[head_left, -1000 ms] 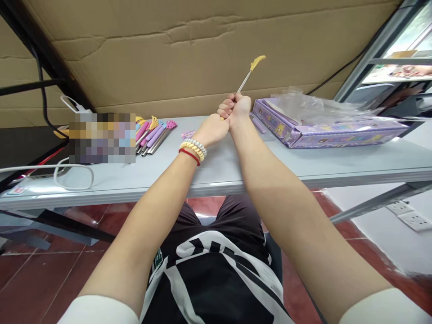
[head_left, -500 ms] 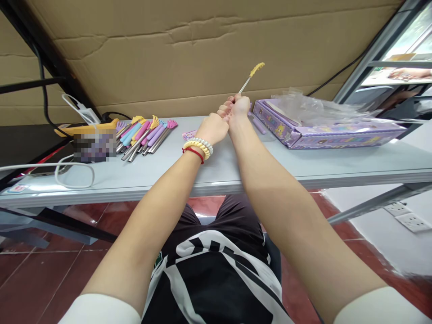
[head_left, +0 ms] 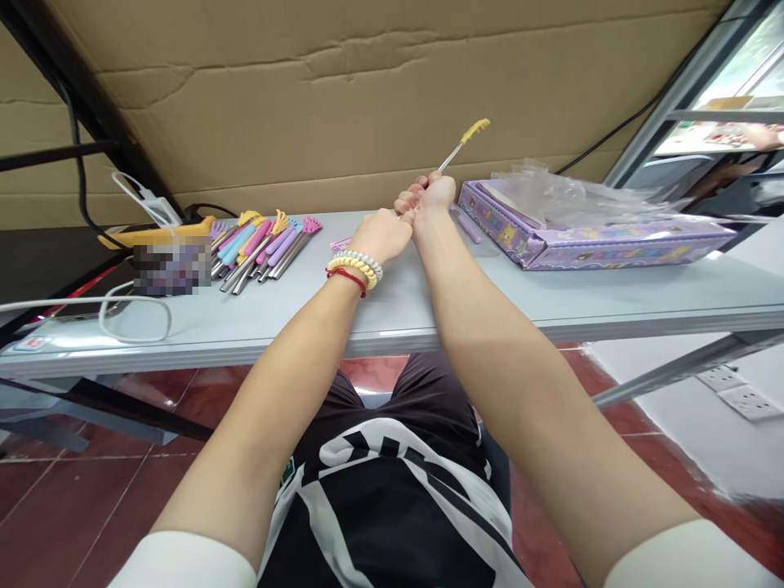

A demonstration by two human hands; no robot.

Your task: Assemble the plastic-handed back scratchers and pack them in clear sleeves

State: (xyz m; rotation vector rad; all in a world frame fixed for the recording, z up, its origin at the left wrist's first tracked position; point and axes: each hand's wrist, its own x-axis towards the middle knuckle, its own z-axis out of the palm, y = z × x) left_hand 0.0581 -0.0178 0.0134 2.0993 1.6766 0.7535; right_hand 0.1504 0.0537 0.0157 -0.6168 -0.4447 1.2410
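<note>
A telescopic back scratcher [head_left: 474, 131] with a yellow claw head and a thin metal rod points up and to the right over the table. My right hand [head_left: 436, 196] is closed around its rod. Against it, my left hand [head_left: 385, 233] is closed too, and a bit of yellow handle shows between the two hands. The rest of the handle is hidden by the fingers. To the left lies a pile of back scratchers [head_left: 263, 249] in pink, purple, blue and yellow with metal rods. A purple one [head_left: 469, 224] rests just right of my right hand.
On the right stands a purple printed box [head_left: 625, 245], with clear plastic bags [head_left: 576, 192] on top. At the left are a white cable [head_left: 135, 336], a charger [head_left: 160, 208] and a blurred-out item. Cardboard [head_left: 367, 106] backs the grey table [head_left: 294, 318].
The yellow claw head has swung slightly to the right and down. My left hand has shifted a little to the left; both hands keep their grip.
</note>
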